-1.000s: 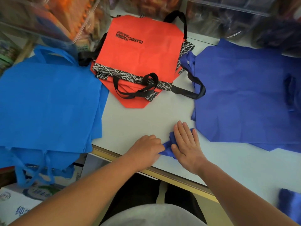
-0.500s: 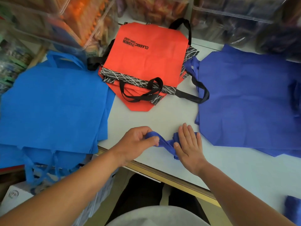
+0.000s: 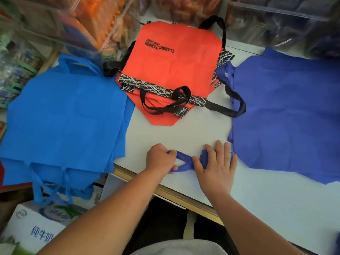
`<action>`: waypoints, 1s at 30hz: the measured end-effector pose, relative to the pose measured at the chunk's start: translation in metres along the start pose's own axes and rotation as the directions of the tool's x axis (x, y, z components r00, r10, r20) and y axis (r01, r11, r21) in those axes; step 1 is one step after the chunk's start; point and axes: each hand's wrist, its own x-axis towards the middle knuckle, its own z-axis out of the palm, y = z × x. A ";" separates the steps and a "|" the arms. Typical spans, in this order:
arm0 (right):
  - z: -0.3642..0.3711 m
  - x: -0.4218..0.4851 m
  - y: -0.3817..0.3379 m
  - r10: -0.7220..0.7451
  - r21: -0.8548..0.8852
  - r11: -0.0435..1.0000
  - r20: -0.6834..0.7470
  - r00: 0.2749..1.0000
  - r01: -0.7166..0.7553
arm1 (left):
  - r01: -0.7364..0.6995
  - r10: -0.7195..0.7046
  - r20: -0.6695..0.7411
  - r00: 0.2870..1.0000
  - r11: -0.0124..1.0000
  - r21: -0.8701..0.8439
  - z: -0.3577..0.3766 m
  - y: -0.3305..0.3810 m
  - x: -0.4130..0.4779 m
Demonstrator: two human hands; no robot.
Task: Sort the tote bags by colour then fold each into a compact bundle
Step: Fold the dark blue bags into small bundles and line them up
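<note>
A small folded dark-blue tote bundle (image 3: 203,155) lies near the table's front edge, mostly hidden under my right hand (image 3: 215,168), which presses flat on it with straight fingers. My left hand (image 3: 161,159) grips the bundle's handle straps (image 3: 184,161) and holds them stretched out to the left. A stack of light-blue totes (image 3: 66,122) lies at the left, hanging over the table edge. In the middle at the back is a stack of red totes (image 3: 173,70) with black handles. Flat dark-blue totes (image 3: 287,111) cover the right.
The white table (image 3: 176,133) has a gold-trimmed front edge. Clear bins with orange and dark contents (image 3: 103,21) stand along the back. A printed carton (image 3: 36,229) sits below the table at lower left. Another dark-blue piece (image 3: 337,242) shows at the far lower right.
My left hand has taken the dark-blue bundle's straps and pulled them out to the left. My right hand has stayed pressed on the bundle.
</note>
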 end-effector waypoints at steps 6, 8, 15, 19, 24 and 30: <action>0.008 0.002 -0.002 0.013 -0.059 0.998 -0.037 0.999 -0.015 | -0.460 0.531 -0.049 0.846 0.774 0.435 -0.009 -0.024 0.014; 0.008 0.003 -0.001 0.006 -0.063 0.998 -0.035 0.999 -0.008 | -0.715 0.768 0.173 0.617 0.455 0.530 -0.017 -0.029 0.021; 0.007 0.009 0.009 -0.119 -0.129 0.985 -0.019 0.993 0.115 | -0.886 0.544 0.834 0.093 -0.336 0.319 -0.054 -0.050 0.038; 0.003 0.017 0.016 -0.200 -0.171 0.965 0.006 0.980 0.198 | -0.870 0.513 0.856 0.066 -0.391 0.301 -0.059 -0.040 0.048; -0.001 0.020 0.020 -0.241 -0.167 0.955 0.038 0.970 0.244 | -0.878 0.372 0.928 -0.016 -0.449 0.165 -0.050 -0.022 0.020; -0.008 0.021 0.020 -0.239 -0.148 0.956 0.115 0.964 0.254 | -0.957 0.411 0.898 0.156 -0.162 0.241 -0.043 0.016 -0.016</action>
